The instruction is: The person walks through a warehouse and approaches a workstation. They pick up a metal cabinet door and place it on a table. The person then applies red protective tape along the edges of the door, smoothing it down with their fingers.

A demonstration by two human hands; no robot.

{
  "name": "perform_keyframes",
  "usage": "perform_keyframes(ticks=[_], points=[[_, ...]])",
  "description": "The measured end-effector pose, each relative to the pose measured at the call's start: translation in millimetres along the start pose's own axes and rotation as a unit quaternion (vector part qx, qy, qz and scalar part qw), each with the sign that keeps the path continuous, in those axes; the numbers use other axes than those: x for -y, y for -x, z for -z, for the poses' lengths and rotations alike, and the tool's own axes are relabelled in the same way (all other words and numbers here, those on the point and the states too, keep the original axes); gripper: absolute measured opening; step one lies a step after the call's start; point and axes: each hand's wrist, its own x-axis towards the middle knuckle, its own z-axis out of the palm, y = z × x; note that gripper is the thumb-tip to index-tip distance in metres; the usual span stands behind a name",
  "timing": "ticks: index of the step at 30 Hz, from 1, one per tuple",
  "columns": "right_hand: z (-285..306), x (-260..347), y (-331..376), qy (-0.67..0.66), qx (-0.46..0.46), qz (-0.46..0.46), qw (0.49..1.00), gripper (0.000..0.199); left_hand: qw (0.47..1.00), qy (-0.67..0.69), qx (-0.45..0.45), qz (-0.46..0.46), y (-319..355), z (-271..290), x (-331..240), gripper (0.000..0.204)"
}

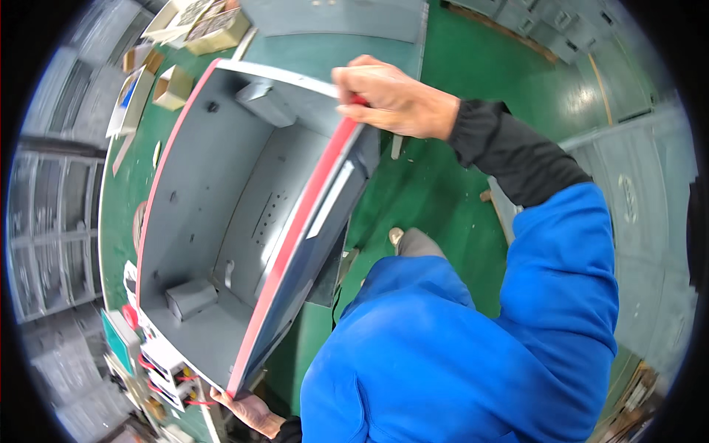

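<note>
A large open grey metal cabinet shell [244, 192] lies at a slant on the green-topped bench, its open side toward me. Red strips [295, 221] run along its two long edges. At the far right corner my right hand [395, 100] is closed on the red-edged rim, fingers curled over it. My left hand [255, 413] grips the near bottom corner from below, some of its fingers hidden beneath the metal. Inside the shell sit a small grey bracket box [192, 297] near the bottom and a similar one [266, 103] near the top.
Cardboard bins [173, 87] and a tray of small parts [214, 31] stand at the bench's far left. White devices with red leads [166, 365] sit by the shell's near end. Grey cabinets [628, 184] stand to the right, and grey shelving [55, 229] on the left.
</note>
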Motion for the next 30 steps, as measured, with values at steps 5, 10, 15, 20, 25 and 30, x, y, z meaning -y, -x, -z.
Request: perform_keyframes(ticks=[5,10,15,20,25,30], points=[[-0.2,-18.1,6.6,-0.097,-0.011,0.045,0.994,0.012,0.997,-0.07,-0.031,0.002,-6.0,14.1,4.4,0.048],[0.0,-30.1,2.5,-0.182,-0.032,0.142,0.973,0.007,0.992,-0.1,-0.081,0.017,-15.7,28.3,0.2,0.041],[-4.5,-40.8,6.4,-0.24,-0.055,0.158,0.956,0.008,0.984,-0.142,-0.108,-0.015,9.8,-22.7,-14.1,0.034],[-0.9,-48.7,9.0,-0.251,-0.04,0.164,0.953,0.009,0.975,-0.161,-0.146,-0.047,21.3,-52.0,-13.2,0.035],[0.9,-49.2,9.4,-0.256,-0.044,0.175,0.95,0.01,0.972,-0.185,-0.134,-0.064,17.4,-29.5,-6.8,0.036],[-1.5,-51.8,9.5,-0.263,-0.045,0.165,0.95,0.01,0.969,-0.195,-0.138,-0.054,9.9,-20.3,2.8,0.036]])
